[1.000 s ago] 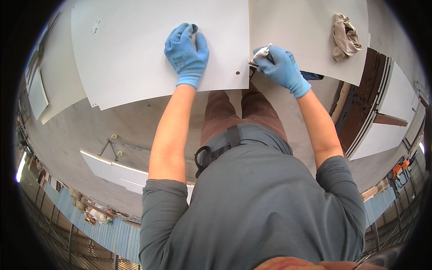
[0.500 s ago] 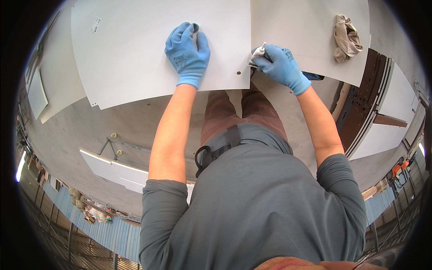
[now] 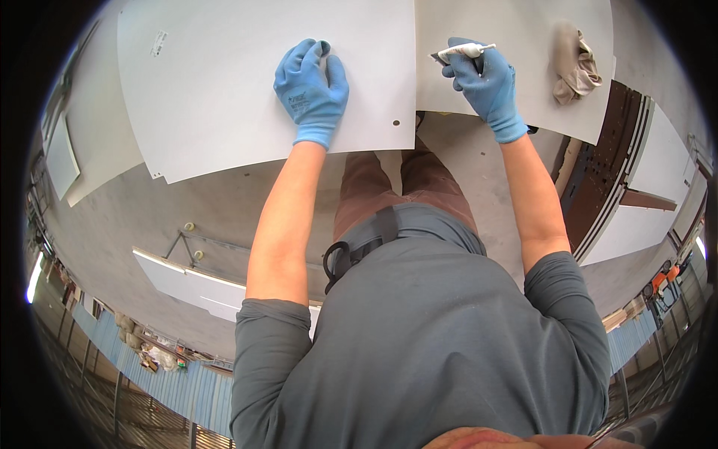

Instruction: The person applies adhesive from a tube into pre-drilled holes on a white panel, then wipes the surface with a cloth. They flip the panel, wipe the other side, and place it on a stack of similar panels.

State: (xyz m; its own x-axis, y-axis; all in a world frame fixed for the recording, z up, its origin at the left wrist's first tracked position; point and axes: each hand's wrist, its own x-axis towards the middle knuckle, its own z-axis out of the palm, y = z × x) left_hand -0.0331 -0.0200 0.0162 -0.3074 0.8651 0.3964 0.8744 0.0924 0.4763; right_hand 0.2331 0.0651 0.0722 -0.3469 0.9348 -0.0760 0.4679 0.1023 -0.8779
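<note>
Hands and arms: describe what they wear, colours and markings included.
The left hand and right hand wear matching blue gloves with paler, snug cuffs at the wrists. Small dark printing shows on the back of the left one. The forearms are bare below dark grey sleeves that end near the elbows.

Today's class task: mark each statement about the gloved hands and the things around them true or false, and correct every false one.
1. The left hand rests on a white panel. True.
2. The right hand holds the beige cloth. False: it holds a slim white tube; the cloth is further right.
3. Both hands wear blue gloves. True.
4. The small dark round spot on the panel is left of the left hand. False: it is to that hand's right.
5. The grey sleeves reach the wrists. False: both forearms are bare.
</note>
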